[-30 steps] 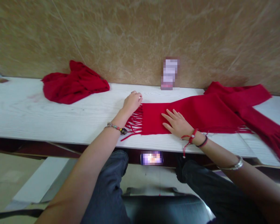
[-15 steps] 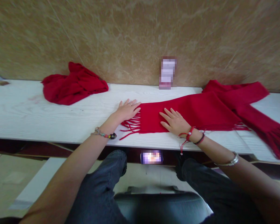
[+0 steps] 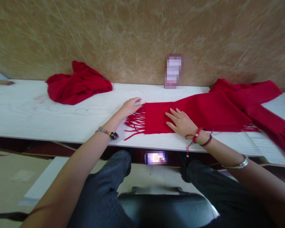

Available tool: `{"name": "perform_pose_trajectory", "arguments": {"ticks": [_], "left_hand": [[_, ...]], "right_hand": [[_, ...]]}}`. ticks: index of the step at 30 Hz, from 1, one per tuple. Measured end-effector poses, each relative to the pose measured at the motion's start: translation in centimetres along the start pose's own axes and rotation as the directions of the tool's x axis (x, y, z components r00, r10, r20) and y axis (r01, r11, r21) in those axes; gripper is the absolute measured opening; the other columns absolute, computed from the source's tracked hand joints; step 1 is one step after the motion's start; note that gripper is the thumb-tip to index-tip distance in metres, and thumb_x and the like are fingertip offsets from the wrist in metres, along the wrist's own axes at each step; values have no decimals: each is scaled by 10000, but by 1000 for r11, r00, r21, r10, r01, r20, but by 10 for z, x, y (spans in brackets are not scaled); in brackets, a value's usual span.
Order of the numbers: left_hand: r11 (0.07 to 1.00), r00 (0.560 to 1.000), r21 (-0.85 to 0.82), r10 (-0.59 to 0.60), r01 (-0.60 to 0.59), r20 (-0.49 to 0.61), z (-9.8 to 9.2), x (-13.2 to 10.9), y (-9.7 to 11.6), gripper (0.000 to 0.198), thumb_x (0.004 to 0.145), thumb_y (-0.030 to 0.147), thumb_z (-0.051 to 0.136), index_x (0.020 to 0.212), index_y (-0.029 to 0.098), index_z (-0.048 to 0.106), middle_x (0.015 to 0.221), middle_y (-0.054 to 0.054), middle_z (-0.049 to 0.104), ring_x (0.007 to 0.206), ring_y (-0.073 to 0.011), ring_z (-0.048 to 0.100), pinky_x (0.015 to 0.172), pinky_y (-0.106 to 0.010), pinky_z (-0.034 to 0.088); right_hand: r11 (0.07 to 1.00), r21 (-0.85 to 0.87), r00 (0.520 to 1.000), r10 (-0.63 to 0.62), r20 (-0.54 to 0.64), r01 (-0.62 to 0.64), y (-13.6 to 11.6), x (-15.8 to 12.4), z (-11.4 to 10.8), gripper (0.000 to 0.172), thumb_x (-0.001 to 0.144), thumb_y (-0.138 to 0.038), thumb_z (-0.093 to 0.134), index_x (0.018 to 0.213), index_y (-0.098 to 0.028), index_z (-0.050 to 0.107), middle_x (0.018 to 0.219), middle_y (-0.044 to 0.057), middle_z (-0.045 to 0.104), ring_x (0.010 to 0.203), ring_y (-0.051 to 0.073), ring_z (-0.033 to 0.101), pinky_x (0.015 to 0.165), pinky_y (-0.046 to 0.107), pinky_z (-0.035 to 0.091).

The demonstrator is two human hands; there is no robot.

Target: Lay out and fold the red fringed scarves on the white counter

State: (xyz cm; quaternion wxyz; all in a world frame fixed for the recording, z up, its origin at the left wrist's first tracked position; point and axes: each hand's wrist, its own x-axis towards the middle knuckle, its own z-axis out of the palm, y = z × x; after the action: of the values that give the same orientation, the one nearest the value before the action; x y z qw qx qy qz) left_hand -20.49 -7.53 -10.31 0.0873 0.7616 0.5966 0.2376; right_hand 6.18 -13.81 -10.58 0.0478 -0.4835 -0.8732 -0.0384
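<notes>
A red fringed scarf [image 3: 209, 109] lies along the white tabletop, its near-left end flat and its right part crossed over itself. My right hand [image 3: 183, 123] rests flat on the scarf with the fingers spread. Beside the upper corner of the left end is my left hand [image 3: 131, 107], fingers loosely bent and thumb a little apart, with nothing visible between them. Just below that hand, the loose fringe [image 3: 136, 122] spreads to the left over the table. Whether the left fingertips touch the fringe cannot be made out.
A crumpled red cloth [image 3: 78, 85] sits at the back left against the marbled wall [image 3: 133, 41]. A blurred-out upright box or phone [image 3: 173, 71] leans there too. Below the white table's [image 3: 38, 117] front edge, a lit screen [image 3: 156, 157] shows between my knees.
My left hand has lifted from lying flat at the scarf's corner and its fingers have curled. The right hand stays on the scarf. The whole view has shifted slightly.
</notes>
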Motion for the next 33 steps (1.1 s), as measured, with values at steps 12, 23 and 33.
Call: {"name": "perform_pose_trajectory", "arguments": {"ticks": [12, 23, 33], "left_hand": [[1000, 999, -24, -6, 5, -32, 5, 10, 17, 211, 700, 120, 512, 884, 146, 612, 840, -37, 661, 790, -166, 606, 772, -291, 478], [987, 950, 12, -152, 161, -274, -7, 11, -1, 123, 744, 88, 479, 811, 153, 559, 879, -46, 621, 886, -170, 552, 839, -302, 435], [929, 960, 241, 271, -280, 70, -5, 5, 12, 223, 778, 117, 454, 912, 182, 620, 1004, -51, 625, 987, -196, 559, 889, -338, 415]], "right_hand": [[1000, -19, 1000, -13, -16, 12, 1, 0, 2, 510, 933, -405, 341, 1383, -184, 436, 1457, 115, 376, 1340, 323, 316, 1059, 461, 308], [1000, -8, 1000, -5, -7, 5, 0, 0, 0, 501, 933, -391, 350, 1375, -175, 447, 1458, 115, 374, 1343, 320, 312, 1064, 457, 307], [1000, 10, 1000, -13, -16, 13, 3, 0, 2, 509, 931, -411, 344, 1376, -187, 446, 1460, 109, 374, 1337, 328, 319, 1060, 469, 308]]}}
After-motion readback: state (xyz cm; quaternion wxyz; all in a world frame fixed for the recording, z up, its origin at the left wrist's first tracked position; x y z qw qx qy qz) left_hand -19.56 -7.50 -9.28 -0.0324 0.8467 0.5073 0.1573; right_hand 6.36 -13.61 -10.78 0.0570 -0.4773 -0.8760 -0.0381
